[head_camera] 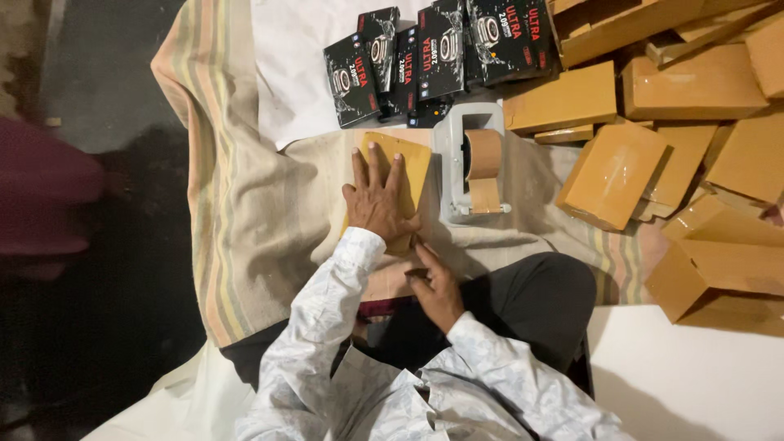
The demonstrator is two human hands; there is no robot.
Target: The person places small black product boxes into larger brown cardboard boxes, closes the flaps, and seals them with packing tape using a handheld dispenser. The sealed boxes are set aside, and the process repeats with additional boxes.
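Brown parcel (pixel 404 175): on cloth just left of tape dispenser (pixel 474 163). Left hand (pixel 377 200) flat on top, fingers spread, pressing, not clasping. Right hand (pixel 437 290) pinches near edge. Likely light, stiff, slick paper; hold by edges.

**Our two hands, one flat, one curled**

We hold our left hand (pixel 377 196) stretched forward, palm down, fingers straight and slightly spread, pressing flat. Our right hand (pixel 437 290) sits nearer the body, fingers curled inward, thumb tucked near the fingertips. Both forearms, in pale patterned sleeves, angle up from the lower edge and converge, wrists close together.
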